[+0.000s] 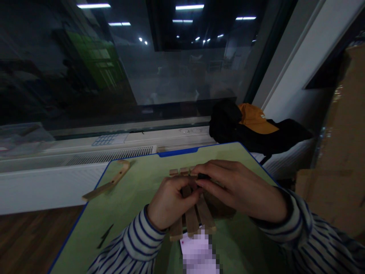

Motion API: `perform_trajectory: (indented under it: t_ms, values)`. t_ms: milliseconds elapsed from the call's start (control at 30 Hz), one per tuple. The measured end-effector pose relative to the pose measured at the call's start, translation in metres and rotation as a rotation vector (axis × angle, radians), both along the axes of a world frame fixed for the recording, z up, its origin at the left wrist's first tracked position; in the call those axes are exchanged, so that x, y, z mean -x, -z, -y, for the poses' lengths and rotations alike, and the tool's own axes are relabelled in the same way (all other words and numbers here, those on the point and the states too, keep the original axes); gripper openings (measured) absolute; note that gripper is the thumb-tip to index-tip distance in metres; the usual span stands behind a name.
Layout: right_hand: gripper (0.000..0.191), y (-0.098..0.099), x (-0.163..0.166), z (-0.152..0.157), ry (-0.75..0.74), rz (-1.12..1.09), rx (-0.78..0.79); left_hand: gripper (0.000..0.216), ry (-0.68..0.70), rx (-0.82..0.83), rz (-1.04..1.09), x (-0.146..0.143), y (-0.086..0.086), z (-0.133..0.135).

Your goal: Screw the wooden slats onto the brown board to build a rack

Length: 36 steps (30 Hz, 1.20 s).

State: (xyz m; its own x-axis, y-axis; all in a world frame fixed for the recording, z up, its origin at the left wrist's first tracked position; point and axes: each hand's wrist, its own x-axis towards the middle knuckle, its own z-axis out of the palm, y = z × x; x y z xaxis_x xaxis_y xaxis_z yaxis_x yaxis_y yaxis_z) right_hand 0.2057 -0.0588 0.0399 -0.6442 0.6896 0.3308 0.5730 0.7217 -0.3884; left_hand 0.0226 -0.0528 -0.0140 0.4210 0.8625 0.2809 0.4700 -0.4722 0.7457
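Three wooden slats (192,222) lie side by side on the green tabletop, reaching away from me beneath both hands. My left hand (172,199) is over their middle, thumb and fingers closed together; what they grip, if anything, is hidden. From the right, my right hand (236,186) meets it, with thumb and forefinger pinched on a small black piece (203,176) whose kind I cannot make out. The fingertips of both hands nearly touch. The far ends of the slats (173,172) show just beyond my fingers.
A curved wooden piece with holes (114,180) lies at the table's left edge. Nearer me are a thin black item (105,236) and a lit phone (196,249). Behind the blue-edged table (142,167) are a radiator (111,156), an orange cap (255,118) and dark fabric (225,121). Cardboard (342,144) stands right.
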Motion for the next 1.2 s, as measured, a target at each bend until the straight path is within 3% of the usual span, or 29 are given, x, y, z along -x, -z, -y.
perform_trajectory:
  t_ms: [500, 733, 1200]
  values:
    - [0.021, 0.0008, 0.0019, -0.002, 0.043, -0.008, -0.023, 0.015, -0.002, 0.015, 0.005, -0.0007, 0.0032, 0.0012]
    - [0.035, -0.0016, 0.0006, 0.0002, 0.012, 0.014, -0.018, 0.011, 0.021, 0.01, -0.001, 0.0004, -0.0004, -0.0006]
    - [0.032, -0.0001, 0.0023, -0.0017, -0.012, 0.014, -0.036, 0.01, -0.042, -0.017, -0.006, 0.0011, 0.0026, -0.0015]
